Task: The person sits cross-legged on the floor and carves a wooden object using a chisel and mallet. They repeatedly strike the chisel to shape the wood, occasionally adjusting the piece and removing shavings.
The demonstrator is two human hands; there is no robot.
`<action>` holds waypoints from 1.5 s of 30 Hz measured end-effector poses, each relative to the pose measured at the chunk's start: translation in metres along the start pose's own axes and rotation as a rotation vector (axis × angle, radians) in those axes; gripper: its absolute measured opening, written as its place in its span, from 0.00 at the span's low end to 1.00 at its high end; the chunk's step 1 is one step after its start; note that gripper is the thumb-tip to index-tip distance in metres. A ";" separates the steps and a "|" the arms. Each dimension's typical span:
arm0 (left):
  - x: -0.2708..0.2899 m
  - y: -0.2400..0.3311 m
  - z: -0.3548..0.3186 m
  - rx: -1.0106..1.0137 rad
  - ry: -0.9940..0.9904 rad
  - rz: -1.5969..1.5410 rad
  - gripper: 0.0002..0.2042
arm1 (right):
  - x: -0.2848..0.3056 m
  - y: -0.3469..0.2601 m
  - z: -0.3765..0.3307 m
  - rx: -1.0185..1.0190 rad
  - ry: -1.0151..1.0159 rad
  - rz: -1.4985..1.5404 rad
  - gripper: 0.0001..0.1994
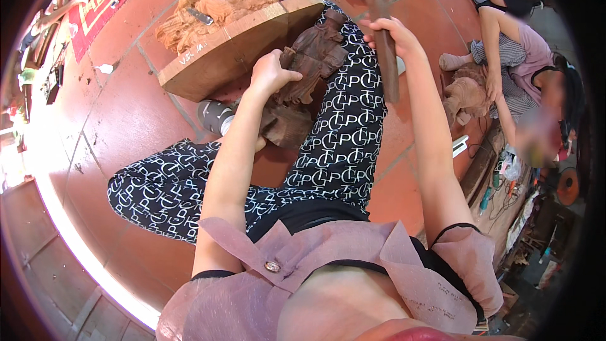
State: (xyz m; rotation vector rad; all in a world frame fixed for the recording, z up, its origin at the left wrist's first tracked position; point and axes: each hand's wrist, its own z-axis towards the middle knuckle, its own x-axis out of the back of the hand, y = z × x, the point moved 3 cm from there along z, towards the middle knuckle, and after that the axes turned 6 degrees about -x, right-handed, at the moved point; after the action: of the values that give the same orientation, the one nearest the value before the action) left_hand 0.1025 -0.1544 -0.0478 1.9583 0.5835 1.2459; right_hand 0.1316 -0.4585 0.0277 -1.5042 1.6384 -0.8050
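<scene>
- A dark wooden figure (310,69) is steadied on the lap, against a pale wooden block (233,47), by the left hand (270,74), which is closed in a fist on it; whether a chisel is gripped cannot be told.
- A wooden mallet (382,31) is held raised, the right hand (386,35) clamped around its shaft.
- The carving stroke is judged to be in hand: a strike is prepared.
- For the next move, a controlled downward blow is called for, with the figure kept firm.

top: mauve, sleeveless, 1 button (272,266) | black undershirt | trousers (341,145): black, white letter print | dark shoes
</scene>
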 end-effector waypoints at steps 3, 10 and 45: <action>-0.001 -0.005 -0.007 -0.062 0.057 0.001 0.29 | 0.001 0.013 0.038 -0.238 -0.144 -0.039 0.19; 0.001 -0.012 -0.018 -0.035 0.115 0.041 0.21 | -0.049 0.006 0.031 -0.032 -0.185 -0.144 0.20; -0.053 0.132 -0.042 -0.357 0.209 -0.319 0.17 | -0.010 0.151 -0.196 -0.002 0.325 -0.014 0.25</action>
State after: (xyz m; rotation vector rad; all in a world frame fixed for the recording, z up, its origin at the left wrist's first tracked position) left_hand 0.0404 -0.2610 0.0356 1.3914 0.6934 1.2575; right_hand -0.1138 -0.4399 0.0012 -1.4433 1.8627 -1.1015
